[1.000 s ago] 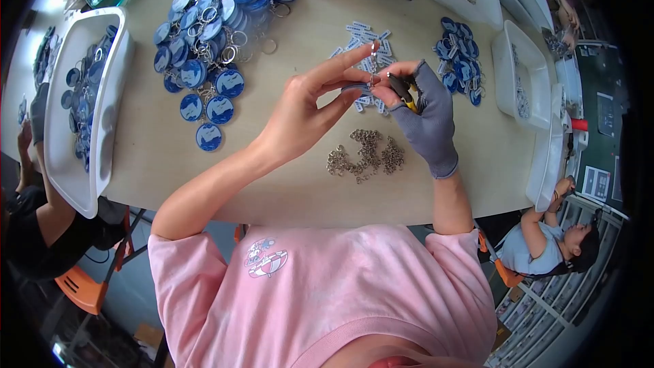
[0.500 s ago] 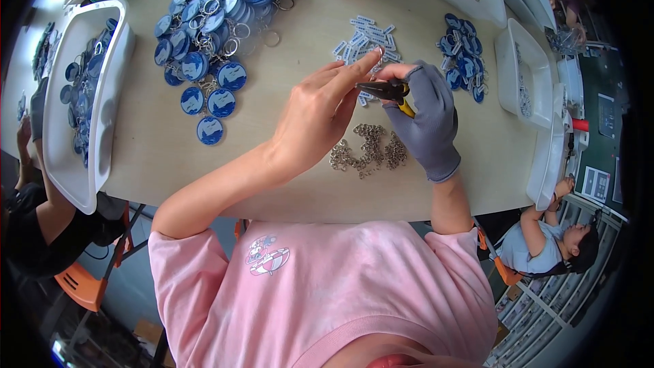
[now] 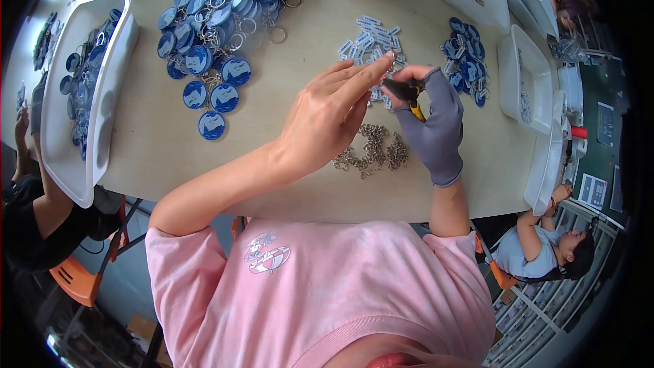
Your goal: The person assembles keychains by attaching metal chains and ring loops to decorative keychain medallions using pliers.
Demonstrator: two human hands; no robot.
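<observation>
Just beyond the heap of metal links [image 3: 373,143], the gloved right hand [image 3: 436,123] has its fingers curled round the pliers [image 3: 402,90], which look stiff, light and sturdy, best held by the yellow handle [image 3: 417,112]. Their nose points left, the long axis slanting back palmward. The left hand [image 3: 319,119] is half bent; I can't tell its hold.

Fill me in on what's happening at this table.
A person is working with both hands over a table. The right hand, in a grey fingerless glove, holds dark pliers with a yellow handle. The bare left hand is raised close by; whether it holds anything is hidden. Small white tags lie beyond the hands, metal chain pieces nearer the body, and blue round keyrings to the left.
</observation>
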